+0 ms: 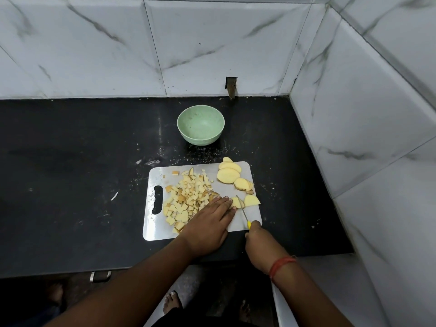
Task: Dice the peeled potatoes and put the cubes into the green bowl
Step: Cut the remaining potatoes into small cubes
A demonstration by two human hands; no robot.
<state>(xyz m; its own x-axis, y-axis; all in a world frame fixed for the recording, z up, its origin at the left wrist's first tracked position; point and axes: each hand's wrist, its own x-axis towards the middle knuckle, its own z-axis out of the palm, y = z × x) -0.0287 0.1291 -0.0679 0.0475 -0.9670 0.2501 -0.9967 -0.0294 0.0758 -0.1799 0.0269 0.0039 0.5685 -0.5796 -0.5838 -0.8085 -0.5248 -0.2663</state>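
A white cutting board (pixel 250 215) lies on the black counter. A heap of potato cubes (pixel 186 197) covers its left half. Potato slices (pixel 230 174) lie fanned at its far right corner. My left hand (pixel 210 223) rests flat on the board, fingertips pressing a potato piece (pixel 236 202). My right hand (pixel 256 237) grips a yellow-handled knife (pixel 243 210) whose blade is set into that piece; a cut half (pixel 252 200) lies just right of the blade. The green bowl (pixel 200 125) stands beyond the board with nothing in it.
The black counter (pixel 82 173) stretches left, speckled with bits near the board. Marble-tiled walls close the back and right side. A small hole in the wall (pixel 231 87) sits behind the bowl. The counter's front edge runs below my wrists.
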